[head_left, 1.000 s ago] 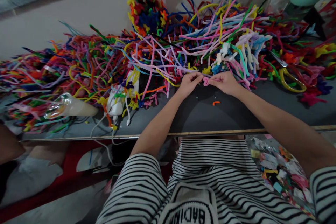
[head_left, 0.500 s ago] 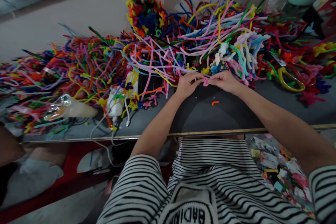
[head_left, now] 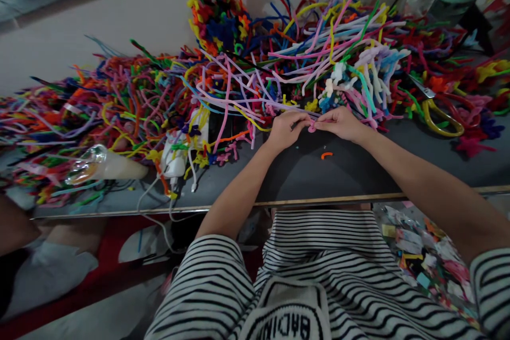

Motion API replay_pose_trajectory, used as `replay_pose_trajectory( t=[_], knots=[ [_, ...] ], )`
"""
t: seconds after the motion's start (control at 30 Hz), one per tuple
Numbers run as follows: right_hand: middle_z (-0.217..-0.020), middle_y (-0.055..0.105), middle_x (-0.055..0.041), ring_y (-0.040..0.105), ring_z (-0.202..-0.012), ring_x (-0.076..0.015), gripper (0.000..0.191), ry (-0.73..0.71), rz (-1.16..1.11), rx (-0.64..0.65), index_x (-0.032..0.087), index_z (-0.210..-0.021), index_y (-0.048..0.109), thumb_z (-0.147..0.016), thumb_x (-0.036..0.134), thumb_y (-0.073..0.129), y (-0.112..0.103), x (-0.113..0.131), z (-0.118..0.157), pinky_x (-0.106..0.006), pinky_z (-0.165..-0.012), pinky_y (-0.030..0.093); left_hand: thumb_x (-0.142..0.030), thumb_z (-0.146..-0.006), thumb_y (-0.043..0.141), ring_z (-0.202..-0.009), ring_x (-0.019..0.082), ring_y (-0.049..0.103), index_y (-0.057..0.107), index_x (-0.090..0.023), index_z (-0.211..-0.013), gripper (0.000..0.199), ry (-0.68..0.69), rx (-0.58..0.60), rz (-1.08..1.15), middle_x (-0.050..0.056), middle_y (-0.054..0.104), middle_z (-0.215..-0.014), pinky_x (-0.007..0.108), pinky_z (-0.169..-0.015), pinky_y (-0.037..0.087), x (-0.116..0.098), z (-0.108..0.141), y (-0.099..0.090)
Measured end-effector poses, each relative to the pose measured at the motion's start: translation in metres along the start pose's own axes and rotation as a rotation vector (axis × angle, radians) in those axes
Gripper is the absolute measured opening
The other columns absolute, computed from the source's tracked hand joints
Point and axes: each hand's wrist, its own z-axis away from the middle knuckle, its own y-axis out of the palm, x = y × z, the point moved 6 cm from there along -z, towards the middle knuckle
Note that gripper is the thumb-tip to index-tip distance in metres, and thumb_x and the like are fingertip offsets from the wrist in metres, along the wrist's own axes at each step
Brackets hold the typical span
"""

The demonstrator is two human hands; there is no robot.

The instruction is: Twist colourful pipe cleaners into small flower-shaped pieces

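Both grips closed: left hand (head_left: 285, 130) and right hand (head_left: 343, 123) pinch the pink piece (head_left: 312, 127), partly covering it. Fuzzy stems (head_left: 303, 77) crowd the far side; orange scrap (head_left: 326, 155), near side; scissors (head_left: 429, 94), well right. Less pink shows than one second earlier.

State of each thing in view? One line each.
Left hand: pinching the pink piece.
Right hand: pinching it too.
Pink piece: curled, held between both hands.
Orange piece: bent, loose on the table.
Scissors: lying down, open or shut unclear.
White cable: one end loose.
Pale tube: on its side.
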Motion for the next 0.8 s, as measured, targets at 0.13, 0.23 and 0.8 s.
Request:
replay_pose_trajectory(
  t=[0.13, 0.23, 0.8],
  knots=[
    [-0.088, 0.084, -0.0050, 0.074, -0.081, -0.0196, 0.037, -0.003, 0.010, -0.022, 0.023, -0.096, 0.089, -0.083, 0.056, 0.078, -0.001, 0.001, 0.000, -0.030, -0.077, 0.054, -0.034, -0.096, 0.070, -0.088, 0.017, 0.073, 0.078, -0.019, -0.089, 0.018, -0.086, -0.021, 0.068, 0.005, 0.080, -0.090, 0.033, -0.088, 0.057, 0.008, 0.001, 0.001],
    [-0.091, 0.084, -0.0054, 0.075, -0.083, -0.0202, 0.035, -0.003, 0.006, -0.045, 0.024, -0.097, 0.089, -0.084, 0.054, 0.078, -0.002, 0.001, 0.000, -0.031, -0.080, 0.055, -0.049, -0.096, 0.070, -0.082, 0.015, 0.072, 0.078, -0.018, -0.091, 0.033, -0.207, -0.020, 0.284, 0.006, 0.079, -0.087, 0.030, -0.082, 0.057, 0.021, 0.001, 0.006],
    [-0.088, 0.083, -0.0071, 0.074, -0.080, -0.0196, 0.026, 0.026, -0.036, -0.034, 0.023, -0.086, 0.088, -0.080, 0.047, 0.086, 0.003, 0.007, -0.001, -0.030, -0.076, 0.057, -0.071, -0.086, 0.070, -0.061, 0.010, 0.058, 0.079, -0.016, -0.084, 0.056, -0.419, 0.069, 0.497, 0.001, 0.069, -0.065, 0.025, -0.063, 0.048, 0.041, 0.005, 0.024]
  ],
)
